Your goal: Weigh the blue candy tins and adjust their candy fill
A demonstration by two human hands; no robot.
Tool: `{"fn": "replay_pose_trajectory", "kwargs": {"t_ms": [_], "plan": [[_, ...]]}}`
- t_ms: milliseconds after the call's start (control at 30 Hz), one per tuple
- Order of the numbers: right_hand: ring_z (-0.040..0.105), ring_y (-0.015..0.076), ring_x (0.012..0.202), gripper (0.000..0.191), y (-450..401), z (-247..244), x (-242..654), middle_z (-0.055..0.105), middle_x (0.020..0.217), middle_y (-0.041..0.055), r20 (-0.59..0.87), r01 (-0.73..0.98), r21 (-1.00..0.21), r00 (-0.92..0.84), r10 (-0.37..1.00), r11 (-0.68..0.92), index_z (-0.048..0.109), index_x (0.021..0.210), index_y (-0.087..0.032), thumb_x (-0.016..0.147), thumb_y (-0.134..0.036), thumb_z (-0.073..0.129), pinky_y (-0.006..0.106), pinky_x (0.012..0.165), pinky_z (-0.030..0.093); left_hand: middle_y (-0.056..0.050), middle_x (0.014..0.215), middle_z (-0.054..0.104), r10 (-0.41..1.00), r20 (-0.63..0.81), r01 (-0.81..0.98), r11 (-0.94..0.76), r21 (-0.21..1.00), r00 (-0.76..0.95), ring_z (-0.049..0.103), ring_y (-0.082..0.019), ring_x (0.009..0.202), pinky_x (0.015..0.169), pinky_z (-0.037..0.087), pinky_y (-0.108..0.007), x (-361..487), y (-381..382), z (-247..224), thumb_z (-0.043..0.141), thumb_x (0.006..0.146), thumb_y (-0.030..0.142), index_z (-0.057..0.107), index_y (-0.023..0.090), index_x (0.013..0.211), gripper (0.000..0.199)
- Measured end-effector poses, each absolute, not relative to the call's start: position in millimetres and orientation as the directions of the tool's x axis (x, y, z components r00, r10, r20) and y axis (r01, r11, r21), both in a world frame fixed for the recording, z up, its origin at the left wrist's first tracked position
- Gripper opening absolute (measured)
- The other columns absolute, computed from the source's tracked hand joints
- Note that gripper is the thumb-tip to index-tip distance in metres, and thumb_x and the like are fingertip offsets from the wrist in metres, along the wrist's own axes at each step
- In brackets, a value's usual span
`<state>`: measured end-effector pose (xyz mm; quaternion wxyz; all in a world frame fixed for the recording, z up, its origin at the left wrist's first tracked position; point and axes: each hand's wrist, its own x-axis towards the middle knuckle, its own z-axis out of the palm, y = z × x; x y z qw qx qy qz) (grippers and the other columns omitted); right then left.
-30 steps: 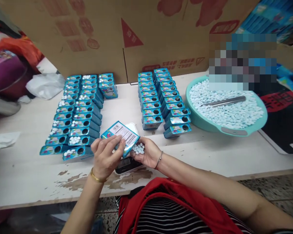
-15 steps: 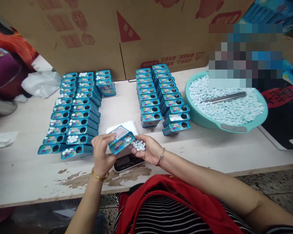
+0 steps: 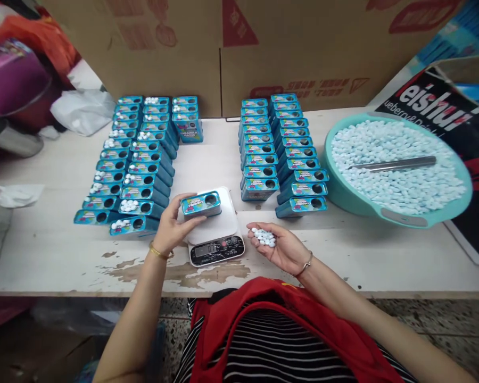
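Left hand (image 3: 171,227), grip snug around one end of a blue tin (image 3: 201,203), over the scale (image 3: 225,226)! Right hand (image 3: 286,251), palm up, grip loosely cupped and open, cradles pale candies (image 3: 264,238) just beside.

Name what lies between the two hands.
In the head view, from left hand to right hand: the blue container the left hand grips, the scale, then a bare strip of table.

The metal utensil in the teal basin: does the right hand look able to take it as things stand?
Not readily, it seems: the right hand holds a heap of pale pieces, which would likely need putting down first. The metal utensil lies uncovered in the teal basin.
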<state>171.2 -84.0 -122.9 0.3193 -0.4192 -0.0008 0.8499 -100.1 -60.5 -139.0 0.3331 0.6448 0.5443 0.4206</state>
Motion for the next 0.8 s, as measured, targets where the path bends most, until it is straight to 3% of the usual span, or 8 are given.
{"fn": "replay_pose_trajectory", "kwargs": {"t_ms": [100, 233, 400, 633, 800], "plan": [[0.063, 0.0100, 0.060, 0.017, -91.0, -125.1, 178.9, 0.068, 0.074, 0.0080, -0.732, -0.525, -0.287, -0.419, 0.537, -0.802, 0.067, 0.091, -0.008, 0.083, -0.010, 0.052, 0.016, 0.052, 0.054, -0.010, 0.120, 0.061, 0.965, 0.262, 0.353, -0.254, 0.900, 0.027, 0.057, -0.024, 0.113, 0.101, 0.044, -0.043, -108.6, -66.5, -127.3, 0.074, 0.072, 0.040, 0.054, 0.022, 0.123, 0.058], [0.064, 0.0085, 0.063, 0.016, -98.3, -125.9, 182.2, 0.068, 0.075, 0.0065, -0.741, -0.483, -0.345, -0.386, 0.550, -0.804, 0.069, 0.091, -0.010, 0.082, -0.008, 0.056, 0.014, 0.057, 0.054, -0.007, 0.106, 0.065, 0.930, 0.345, 0.314, -0.292, 0.903, -0.128, 0.063, -0.021, 0.098, 0.091, 0.052, -0.041, -118.6, -78.4, -107.1, 0.066, 0.080, 0.042, 0.060, 0.024, 0.117, 0.042], [0.063, 0.0077, 0.066, 0.012, -98.4, -120.2, 178.7, 0.067, 0.077, 0.0062, -0.731, -0.419, -0.426, -0.363, 0.578, -0.802, 0.070, 0.088, -0.010, 0.082, -0.010, 0.061, 0.012, 0.058, 0.053, -0.002, 0.091, 0.067, 0.868, 0.432, 0.340, -0.341, 0.876, -0.244, 0.065, -0.016, 0.082, 0.080, 0.054, -0.035, -126.6, -89.9, -93.8, 0.068, 0.080, 0.032, 0.067, 0.027, 0.106, 0.027], [0.060, 0.0071, 0.066, 0.008, -83.6, -98.6, 169.0, 0.066, 0.077, 0.0053, -0.695, -0.354, -0.517, -0.359, 0.623, -0.780, 0.070, 0.086, -0.011, 0.080, -0.012, 0.065, 0.014, 0.061, 0.053, 0.000, 0.087, 0.065, 0.853, 0.415, 0.336, -0.308, 0.890, -0.318, 0.065, -0.014, 0.079, 0.077, 0.055, -0.032, -129.4, -95.6, -102.9, 0.068, 0.081, 0.028, 0.068, 0.027, 0.101, 0.020], [0.053, 0.0047, 0.054, 0.009, -63.9, -74.9, 153.3, 0.064, 0.072, 0.0026, -0.601, -0.292, -0.634, -0.396, 0.694, -0.716, 0.068, 0.086, -0.011, 0.078, -0.017, 0.068, 0.012, 0.044, 0.041, -0.001, 0.089, 0.064, 0.876, 0.387, 0.346, -0.282, 0.895, -0.287, 0.065, -0.014, 0.081, 0.078, 0.054, -0.033, -125.9, -97.5, -106.4, 0.066, 0.083, 0.027, 0.067, 0.026, 0.100, 0.018]]}}
